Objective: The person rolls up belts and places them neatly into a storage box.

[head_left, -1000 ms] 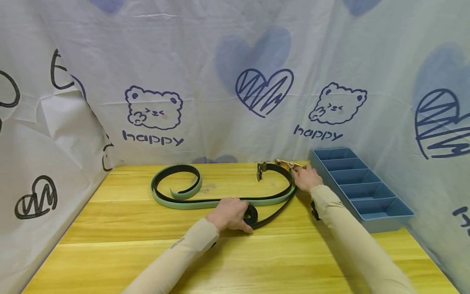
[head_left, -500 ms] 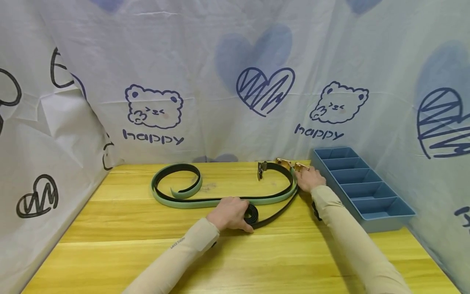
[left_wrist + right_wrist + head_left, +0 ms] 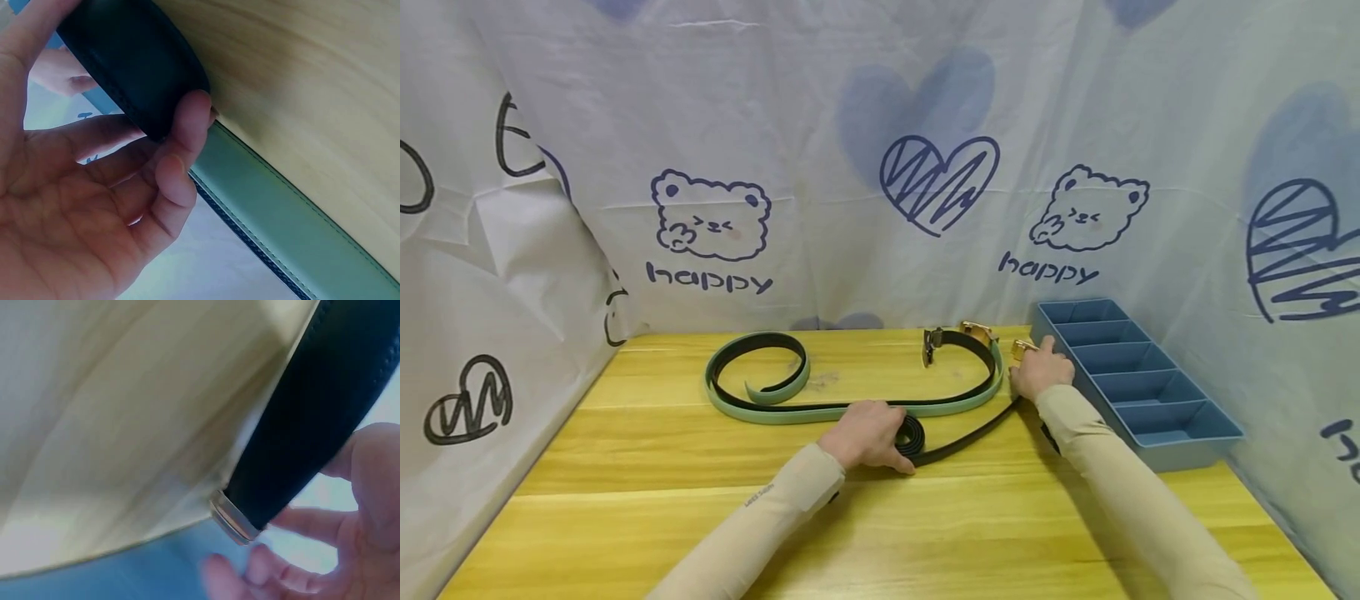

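In the head view my left hand [image 3: 867, 435] holds the rolled-up coil of a black belt [image 3: 912, 437] on the table. The left wrist view shows the fingers [image 3: 190, 122] curled against the coil's dark strap [image 3: 134, 53]. From the coil, the strap runs right to my right hand [image 3: 1042, 371], which grips the belt near its gold buckle [image 3: 1022, 348]. In the right wrist view, a metal loop [image 3: 232, 517] sits at the strap's end beside the fingers. Behind lies a green belt [image 3: 820, 414] in an S-curve, a black belt [image 3: 958, 338] nested along its inner side.
A blue box [image 3: 1180, 458] with several compartments stands at the right, close to my right hand. A silver buckle [image 3: 930, 343] and another gold buckle [image 3: 976, 331] lie at the table's back. Printed white cloth [image 3: 835, 250] hangs behind the wooden table [image 3: 925, 533].
My right hand has moved slightly right, drawing the black belt's buckle end away from the green belt's curve. The left hand has stayed on the coil.
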Available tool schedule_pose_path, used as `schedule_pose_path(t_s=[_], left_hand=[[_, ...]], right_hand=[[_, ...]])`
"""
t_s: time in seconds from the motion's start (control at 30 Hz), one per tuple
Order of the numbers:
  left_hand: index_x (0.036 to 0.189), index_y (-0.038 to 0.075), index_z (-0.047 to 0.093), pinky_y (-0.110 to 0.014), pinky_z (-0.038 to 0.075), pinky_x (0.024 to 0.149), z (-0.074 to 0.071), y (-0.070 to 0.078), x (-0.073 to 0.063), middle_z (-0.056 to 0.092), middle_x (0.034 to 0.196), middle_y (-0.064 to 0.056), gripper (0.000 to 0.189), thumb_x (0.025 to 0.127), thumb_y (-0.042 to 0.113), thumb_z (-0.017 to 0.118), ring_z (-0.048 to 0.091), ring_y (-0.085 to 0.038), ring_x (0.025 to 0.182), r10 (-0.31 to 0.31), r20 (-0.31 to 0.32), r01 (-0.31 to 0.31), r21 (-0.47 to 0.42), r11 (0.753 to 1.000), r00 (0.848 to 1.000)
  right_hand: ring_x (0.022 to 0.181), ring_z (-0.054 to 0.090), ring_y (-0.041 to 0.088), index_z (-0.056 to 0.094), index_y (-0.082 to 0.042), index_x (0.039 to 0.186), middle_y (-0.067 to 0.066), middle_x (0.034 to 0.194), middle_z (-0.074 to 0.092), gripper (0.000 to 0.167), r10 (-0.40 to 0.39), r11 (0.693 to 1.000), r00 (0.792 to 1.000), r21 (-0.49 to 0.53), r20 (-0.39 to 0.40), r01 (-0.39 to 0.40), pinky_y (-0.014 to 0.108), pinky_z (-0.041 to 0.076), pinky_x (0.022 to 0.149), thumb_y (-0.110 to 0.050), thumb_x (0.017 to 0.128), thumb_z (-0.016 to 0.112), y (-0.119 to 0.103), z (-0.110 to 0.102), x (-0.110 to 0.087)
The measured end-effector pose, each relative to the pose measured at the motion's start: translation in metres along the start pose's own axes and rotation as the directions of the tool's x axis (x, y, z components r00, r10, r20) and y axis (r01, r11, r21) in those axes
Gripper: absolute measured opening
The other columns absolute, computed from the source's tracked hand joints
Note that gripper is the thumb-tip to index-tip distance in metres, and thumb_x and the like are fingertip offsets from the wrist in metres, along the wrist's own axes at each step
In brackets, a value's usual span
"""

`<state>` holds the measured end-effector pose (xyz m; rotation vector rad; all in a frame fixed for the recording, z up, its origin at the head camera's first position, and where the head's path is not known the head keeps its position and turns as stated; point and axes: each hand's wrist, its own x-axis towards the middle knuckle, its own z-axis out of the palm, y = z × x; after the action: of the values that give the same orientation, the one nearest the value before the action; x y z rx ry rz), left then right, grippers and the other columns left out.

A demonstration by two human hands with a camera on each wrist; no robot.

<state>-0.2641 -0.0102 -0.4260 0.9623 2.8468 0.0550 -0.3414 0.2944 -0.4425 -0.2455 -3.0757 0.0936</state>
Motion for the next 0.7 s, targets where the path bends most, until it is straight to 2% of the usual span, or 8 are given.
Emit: schedule_pose_path(t_s=[0.17,0.23,0.4,0.53,0.67,0.7], left_hand=[[0.113,0.014,0.064,-0.031,0.052,0.067,0.0,-0.002,0.0,0.065,0.085,0.001,0.068,0.07,0.065,0.078,0.061,-0.015,0.073,-0.004,-0.002,0.004,0.001,1.0,1.0],[0.112,0.014,0.064,-0.031,0.052,0.067,0.001,-0.002,0.0,0.065,0.085,0.001,0.067,0.07,0.065,0.078,0.061,-0.014,0.073,-0.004,-0.001,0.004,0.001,1.0,1.0],[0.113,0.014,0.065,-0.031,0.052,0.068,0.003,-0.005,0.001,0.067,0.088,0.002,0.068,0.07,0.066,0.078,0.062,-0.014,0.075,0.0,-0.001,0.0,-0.003,1.0,1.0],[0.115,0.015,0.064,-0.032,0.053,0.07,0.004,-0.005,0.001,0.067,0.09,0.002,0.07,0.07,0.067,0.077,0.063,-0.014,0.076,0.001,-0.013,-0.001,-0.003,1.0,1.0],[0.111,0.015,0.064,-0.031,0.053,0.069,0.004,-0.004,0.002,0.067,0.088,0.002,0.067,0.069,0.067,0.077,0.062,-0.013,0.075,0.004,-0.023,-0.005,-0.007,1.0,1.0],[0.11,0.015,0.064,-0.03,0.052,0.068,0.004,-0.004,0.001,0.066,0.087,0.002,0.067,0.069,0.067,0.077,0.062,-0.013,0.074,0.006,-0.025,-0.006,-0.01,1.0,1.0]], right_hand=[[0.095,0.057,0.048,0.063,0.003,0.119,0.031,0.121,0.046,0.043,-0.087,0.996,0.994,-0.022,-0.071,0.086,0.059,0.049,0.072,-0.032,0.095,0.057,-0.012,-0.007,-0.011],[0.098,0.058,0.047,0.065,0.001,0.114,0.029,0.118,0.052,0.039,-0.125,0.992,0.988,-0.015,-0.087,0.124,0.061,0.049,0.074,-0.032,0.095,0.057,-0.019,-0.008,-0.016],[0.087,0.064,0.039,0.071,-0.007,0.102,0.019,0.102,0.066,0.032,-0.244,0.969,0.959,0.01,-0.147,0.248,0.057,0.053,0.067,-0.036,0.094,0.062,-0.041,-0.005,-0.032],[0.076,0.064,0.027,0.072,-0.012,0.104,0.008,0.092,0.068,0.029,-0.39,0.914,0.905,0.046,-0.17,0.403,0.044,0.053,0.061,-0.037,0.093,0.064,-0.062,-0.003,-0.049],[0.075,0.06,0.015,0.072,-0.016,0.097,-0.001,0.086,0.065,0.019,-0.557,0.806,0.809,0.114,-0.188,0.581,0.035,0.05,0.066,-0.033,0.093,0.067,-0.08,-0.004,-0.069],[0.076,0.06,0.014,0.071,-0.017,0.096,-0.003,0.086,0.064,0.016,-0.592,0.774,0.784,0.137,-0.186,0.618,0.036,0.052,0.072,-0.032,0.093,0.067,-0.083,-0.004,-0.074]])
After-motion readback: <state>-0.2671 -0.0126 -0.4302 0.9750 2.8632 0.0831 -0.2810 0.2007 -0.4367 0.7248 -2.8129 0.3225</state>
